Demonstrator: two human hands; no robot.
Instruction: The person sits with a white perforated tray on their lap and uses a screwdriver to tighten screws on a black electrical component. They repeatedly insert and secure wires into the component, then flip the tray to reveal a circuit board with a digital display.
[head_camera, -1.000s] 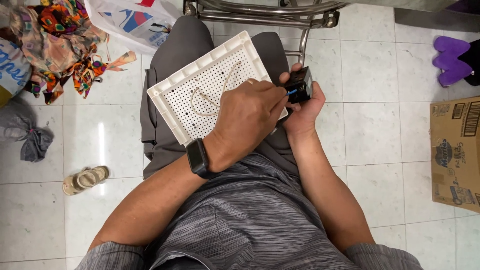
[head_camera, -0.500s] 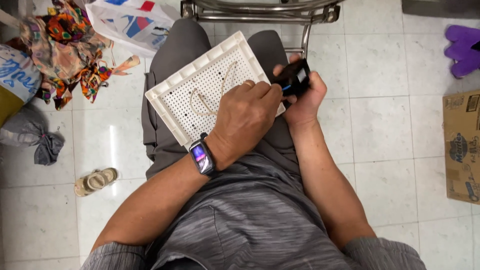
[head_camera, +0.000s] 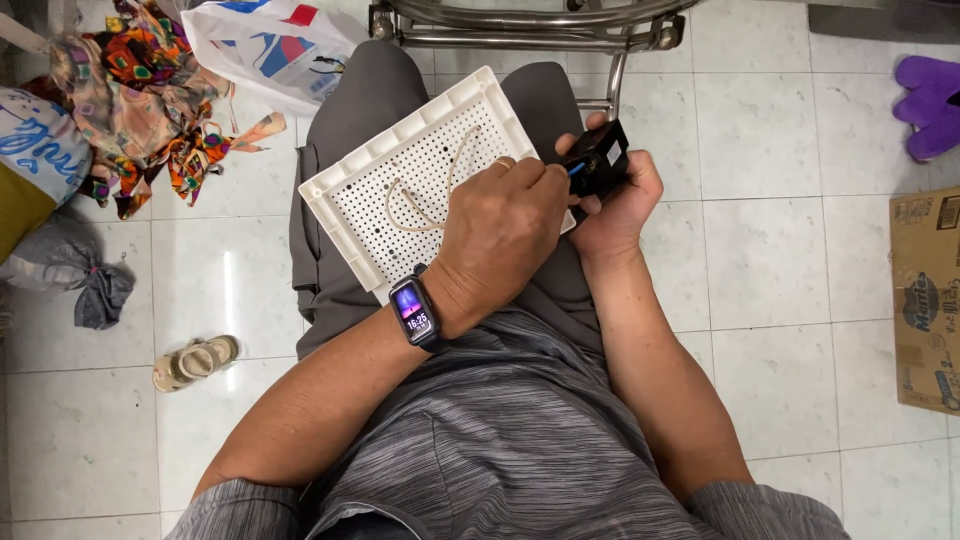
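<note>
Fingers (head_camera: 520, 180) of left hand (head_camera: 500, 235) pinching closed at front edge of small black box (head_camera: 597, 165), apparently on something blue there; exact grip hidden. Right hand (head_camera: 615, 205) wrapping closed around box, just right of white pegboard tray (head_camera: 350, 215) on lap. Probably mid-fitting a small part. Next: steadying box, keeping pinch aligned. Tan cord (head_camera: 420, 205) lying loose on tray.
</note>
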